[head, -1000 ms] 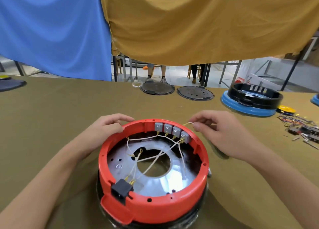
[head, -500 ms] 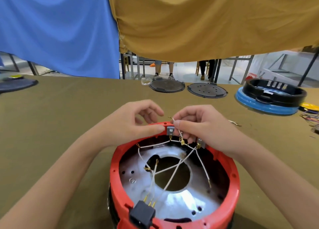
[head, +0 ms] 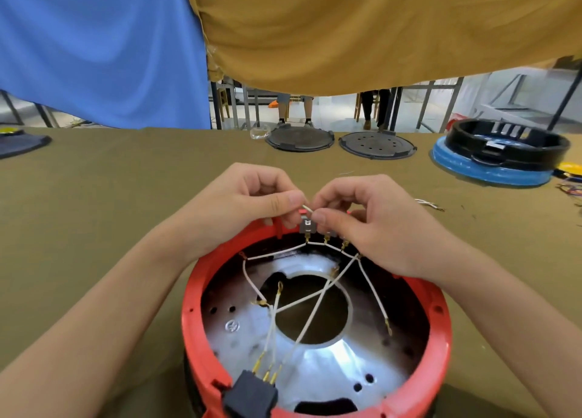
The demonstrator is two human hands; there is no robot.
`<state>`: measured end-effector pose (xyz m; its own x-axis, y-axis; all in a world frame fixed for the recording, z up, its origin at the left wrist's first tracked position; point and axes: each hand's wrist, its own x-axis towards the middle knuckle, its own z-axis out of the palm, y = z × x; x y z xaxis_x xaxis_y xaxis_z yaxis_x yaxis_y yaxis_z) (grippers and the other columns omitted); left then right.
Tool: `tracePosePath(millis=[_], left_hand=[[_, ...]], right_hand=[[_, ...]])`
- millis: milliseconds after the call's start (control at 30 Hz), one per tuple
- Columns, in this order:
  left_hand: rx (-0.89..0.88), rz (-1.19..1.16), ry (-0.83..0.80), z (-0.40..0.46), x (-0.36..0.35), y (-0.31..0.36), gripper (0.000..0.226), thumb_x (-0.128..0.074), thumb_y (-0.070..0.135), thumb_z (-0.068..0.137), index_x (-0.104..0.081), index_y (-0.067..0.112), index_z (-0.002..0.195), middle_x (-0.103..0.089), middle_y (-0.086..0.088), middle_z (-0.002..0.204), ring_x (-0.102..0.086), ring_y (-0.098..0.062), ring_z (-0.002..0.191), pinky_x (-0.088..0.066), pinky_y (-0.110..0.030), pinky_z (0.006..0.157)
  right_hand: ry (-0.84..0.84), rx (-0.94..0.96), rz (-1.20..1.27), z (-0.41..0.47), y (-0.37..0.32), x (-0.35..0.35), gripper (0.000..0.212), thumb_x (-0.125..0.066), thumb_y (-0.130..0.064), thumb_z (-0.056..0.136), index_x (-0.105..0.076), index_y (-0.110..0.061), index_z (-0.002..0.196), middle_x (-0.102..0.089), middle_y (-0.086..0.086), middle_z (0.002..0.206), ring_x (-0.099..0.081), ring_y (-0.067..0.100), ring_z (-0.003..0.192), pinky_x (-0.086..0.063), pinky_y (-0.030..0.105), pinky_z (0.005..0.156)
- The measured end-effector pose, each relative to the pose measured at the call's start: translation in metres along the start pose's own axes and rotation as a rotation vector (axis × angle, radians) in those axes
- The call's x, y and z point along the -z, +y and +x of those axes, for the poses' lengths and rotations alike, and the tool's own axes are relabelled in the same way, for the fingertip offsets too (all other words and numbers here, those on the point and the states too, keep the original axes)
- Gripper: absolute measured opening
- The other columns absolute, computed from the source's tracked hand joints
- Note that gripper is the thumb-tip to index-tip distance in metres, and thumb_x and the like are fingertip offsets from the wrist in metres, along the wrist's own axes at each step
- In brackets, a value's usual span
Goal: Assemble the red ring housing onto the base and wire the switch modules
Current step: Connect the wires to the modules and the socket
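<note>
The red ring housing (head: 201, 295) sits on a black base in front of me, with a shiny metal plate (head: 318, 367) inside. Grey switch modules (head: 307, 225) line its far inner wall, and white wires (head: 315, 310) run from them to a black socket (head: 250, 397) at the near rim. My left hand (head: 242, 203) and my right hand (head: 374, 225) meet above the far rim. Both pinch a short white wire end (head: 307, 209) just over the leftmost module. The other modules are partly hidden under my right fingers.
Two dark round plates (head: 299, 139) (head: 376, 145) lie at the table's far edge. A black ring on a blue base (head: 500, 153) stands at the far right, with loose coloured wires (head: 570, 189) beside it. A stray wire piece (head: 428, 203) lies right of my hand.
My hands came together over the far rim. The left left the rim and now pinches the wire end with the right. The view moved closer to the housing.
</note>
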<state>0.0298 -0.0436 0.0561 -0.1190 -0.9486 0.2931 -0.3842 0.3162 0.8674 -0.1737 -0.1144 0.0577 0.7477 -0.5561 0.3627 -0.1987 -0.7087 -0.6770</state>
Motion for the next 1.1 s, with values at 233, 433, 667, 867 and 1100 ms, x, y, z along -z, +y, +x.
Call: tracePosePath(millis=[233, 433, 667, 867, 1100], left_hand=[[0.03, -0.043, 0.118, -0.001, 0.0, 0.0, 0.016, -0.067, 0.034, 0.086, -0.074, 0.02, 0.082, -0.073, -0.003, 0.076, -0.063, -0.008, 0.067, -0.048, -0.017, 0.062], [0.026, 0.174, 0.172, -0.002, -0.005, 0.005, 0.016, -0.069, 0.03, 0.088, -0.069, 0.023, 0.073, -0.07, 0.002, 0.068, -0.059, -0.008, 0.058, -0.047, -0.017, 0.057], [-0.212, 0.685, 0.066, -0.008, -0.016, 0.017, 0.017, -0.075, 0.04, 0.082, -0.074, 0.028, 0.094, -0.067, 0.016, 0.081, -0.058, -0.009, 0.087, -0.046, -0.029, 0.08], [-0.124, 0.533, 0.113, -0.007, -0.019, 0.015, 0.006, -0.071, 0.022, 0.088, -0.074, 0.024, 0.083, -0.068, 0.011, 0.071, -0.062, -0.011, 0.073, -0.048, -0.032, 0.071], [-0.094, 0.473, 0.041, -0.005, -0.02, 0.014, 0.007, -0.069, 0.026, 0.09, -0.075, 0.024, 0.088, -0.071, 0.009, 0.072, -0.066, -0.012, 0.069, -0.051, -0.027, 0.065]], right_hand=[[0.047, 0.054, -0.002, -0.01, 0.002, 0.013, 0.013, -0.073, -0.013, 0.086, -0.07, -0.022, 0.095, -0.071, -0.006, 0.081, -0.066, 0.012, 0.075, -0.054, 0.027, 0.066], [0.052, 0.039, 0.019, -0.012, 0.007, 0.016, 0.015, -0.077, -0.009, 0.081, -0.076, -0.022, 0.089, -0.074, -0.004, 0.079, -0.07, 0.015, 0.074, -0.059, 0.035, 0.074], [0.102, -0.014, 0.048, -0.01, 0.009, 0.012, 0.007, -0.076, -0.012, 0.083, -0.074, -0.018, 0.087, -0.075, -0.004, 0.079, -0.072, 0.019, 0.074, -0.058, 0.049, 0.076], [0.073, -0.017, 0.109, -0.011, 0.009, 0.018, 0.017, -0.076, -0.012, 0.082, -0.074, -0.017, 0.097, -0.075, -0.004, 0.086, -0.072, 0.023, 0.078, -0.059, 0.052, 0.07], [0.062, -0.009, 0.155, -0.012, 0.009, 0.014, 0.013, -0.077, -0.004, 0.081, -0.074, -0.007, 0.093, -0.075, 0.006, 0.084, -0.072, 0.024, 0.078, -0.058, 0.047, 0.076]])
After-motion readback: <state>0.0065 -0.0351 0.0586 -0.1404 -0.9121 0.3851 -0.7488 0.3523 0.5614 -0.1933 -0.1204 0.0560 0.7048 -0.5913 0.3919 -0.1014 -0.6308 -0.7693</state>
